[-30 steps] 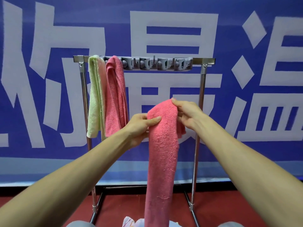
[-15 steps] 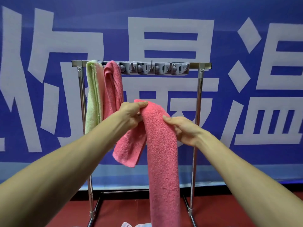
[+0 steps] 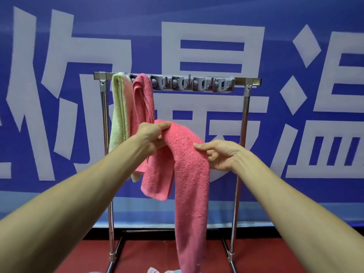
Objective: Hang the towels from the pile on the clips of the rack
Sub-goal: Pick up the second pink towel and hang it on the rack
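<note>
Blue banner [image 3: 295, 36] with large white characters fills the wall behind the work area; red floor [image 3: 266, 257] runs below it. A metal rack [image 3: 245, 134] stands in front of the banner, with two upright posts and a top bar. A grey clip strip [image 3: 197, 84] is mounted along the top bar.

Clip occupancy, from the left end:
- a green towel [image 3: 118, 115] hangs folded, just beside the left post;
- a pink hung towel [image 3: 142, 99] hangs at its right, touching it;
- the clips further right carry nothing.

The person holds a third item, the held pink towel [image 3: 191, 174], in front of the rack and below the clip strip. It is draped in a fold: a short end hangs behind, and a long end drops to the lower edge of the view.

Hand state:
- left hand [image 3: 153, 134]: pinches the top of the fold, thumb on top;
- right hand [image 3: 218, 154]: pinches the right edge of the long end, lower than the left hand.

The hands are apart, with the width of the towel between them. Part of the pile [image 3: 153, 270] shows at the bottom edge, too cropped to detail.
</note>
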`<state>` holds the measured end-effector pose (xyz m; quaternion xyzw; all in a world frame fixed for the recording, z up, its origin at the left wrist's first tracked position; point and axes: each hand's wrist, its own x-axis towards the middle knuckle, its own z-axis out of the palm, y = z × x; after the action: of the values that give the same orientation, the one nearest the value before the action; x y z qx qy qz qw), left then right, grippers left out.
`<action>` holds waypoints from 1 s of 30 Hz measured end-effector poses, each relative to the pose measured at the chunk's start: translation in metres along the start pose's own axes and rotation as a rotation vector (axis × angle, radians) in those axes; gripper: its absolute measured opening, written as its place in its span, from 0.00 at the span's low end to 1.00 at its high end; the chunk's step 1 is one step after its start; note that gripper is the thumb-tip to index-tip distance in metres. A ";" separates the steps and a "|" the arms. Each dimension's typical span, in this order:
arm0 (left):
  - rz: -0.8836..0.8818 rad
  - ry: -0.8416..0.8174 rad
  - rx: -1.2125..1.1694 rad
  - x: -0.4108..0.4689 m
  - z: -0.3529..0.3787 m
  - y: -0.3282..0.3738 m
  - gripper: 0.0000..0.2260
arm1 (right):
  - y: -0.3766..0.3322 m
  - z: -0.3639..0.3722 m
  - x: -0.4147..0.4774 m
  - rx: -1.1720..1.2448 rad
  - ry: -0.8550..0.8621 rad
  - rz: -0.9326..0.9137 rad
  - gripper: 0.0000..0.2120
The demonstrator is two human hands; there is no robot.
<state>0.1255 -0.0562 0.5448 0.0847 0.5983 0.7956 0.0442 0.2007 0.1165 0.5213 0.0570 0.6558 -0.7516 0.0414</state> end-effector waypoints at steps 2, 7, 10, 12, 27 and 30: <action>-0.003 0.039 0.016 0.003 -0.005 -0.003 0.04 | -0.002 0.003 0.001 0.063 -0.007 -0.063 0.04; -0.068 -0.028 -0.081 -0.002 -0.008 -0.014 0.07 | -0.008 0.013 0.008 0.093 0.021 -0.215 0.06; -0.147 -0.180 -0.010 -0.009 -0.013 -0.023 0.18 | -0.014 0.018 0.010 0.140 0.048 -0.271 0.06; -0.184 -0.268 0.019 -0.011 -0.017 -0.031 0.19 | -0.017 0.020 0.008 0.176 0.068 -0.294 0.06; 0.170 -0.401 0.238 -0.039 0.006 -0.057 0.11 | -0.024 -0.004 0.015 0.432 0.362 -0.358 0.15; 0.223 -0.366 0.200 -0.035 0.013 -0.049 0.11 | -0.023 -0.014 0.009 0.417 0.391 -0.343 0.16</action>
<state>0.1608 -0.0362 0.4981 0.2971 0.6432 0.7035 0.0554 0.1894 0.1335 0.5412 0.0961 0.4836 -0.8404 -0.2251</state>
